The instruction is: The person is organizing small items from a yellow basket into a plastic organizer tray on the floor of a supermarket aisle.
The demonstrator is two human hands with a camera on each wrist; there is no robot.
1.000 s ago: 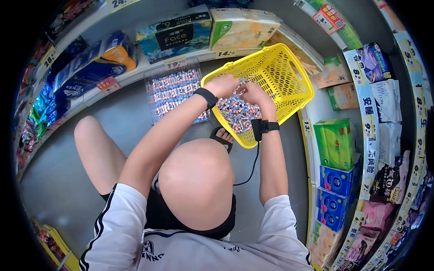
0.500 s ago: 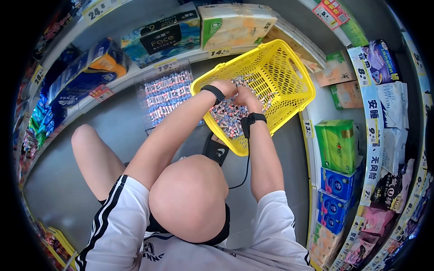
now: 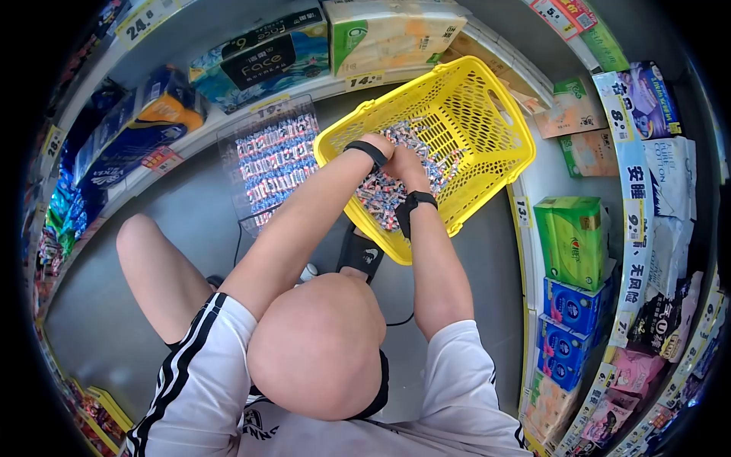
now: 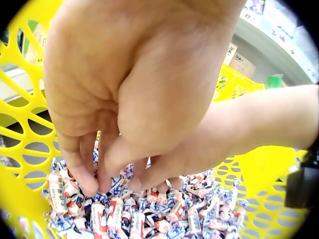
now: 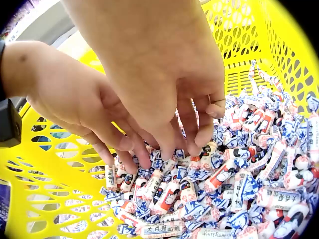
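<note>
A yellow perforated shopping basket (image 3: pixel 487 179) holds a heap of White Rabbit candies (image 5: pixel 239 184) in white, red and blue twist wrappers. Both hands reach down into it, side by side and overlapping. The left hand (image 4: pixel 134 79) points its loosely bent fingers down, their tips at the candies near the basket's left wall. Beside it, the right hand (image 5: pixel 154 84) has its fingers bent downward and spread a little, fingertips touching the candies. No candy shows lifted in either hand.
Left of the basket, a clear plastic box holds neat rows of candies (image 3: pixel 278 164). Shelves with tissue packs (image 3: pixel 266 57) curve behind, and more packs (image 3: pixel 571 240) line the right side. The person's bent knee (image 3: pixel 316 346) is in front of the basket, with a sandal (image 3: pixel 359 255) close to it.
The hands have come closer together and lower into the candies at the basket's left side. The head view has shifted slightly; the box of candy rows stays beside the basket.
</note>
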